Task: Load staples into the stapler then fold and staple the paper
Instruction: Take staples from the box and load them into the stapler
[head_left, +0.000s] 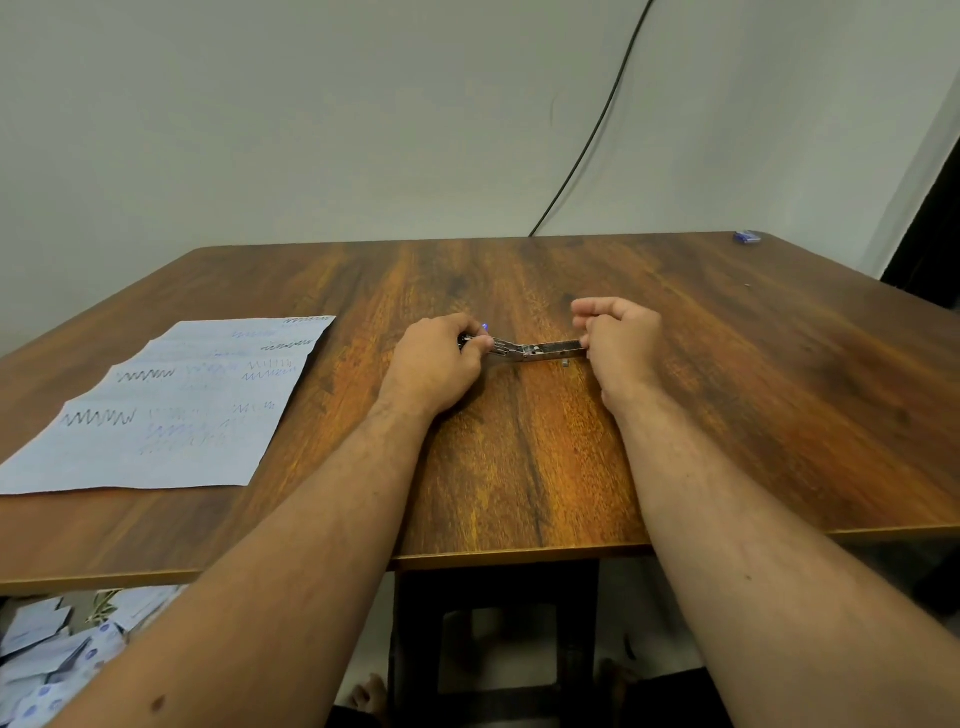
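A small metal stapler (535, 349) lies swung open flat near the middle of the wooden table (727, 415). My left hand (439, 366) pinches its left end, where a bit of blue shows. My right hand (618, 340) pinches the right end of the metal channel. A tiny pale piece, perhaps staples (564, 365), lies on the table just below the channel. Several sheets of white paper (171, 410) with scribbled zigzag lines lie spread at the left of the table, apart from both hands.
A small blue box (747, 237) sits at the far right corner of the table. A black cable (592, 135) runs down the wall behind. More papers (47, 654) lie on the floor at lower left, under the table's near edge.
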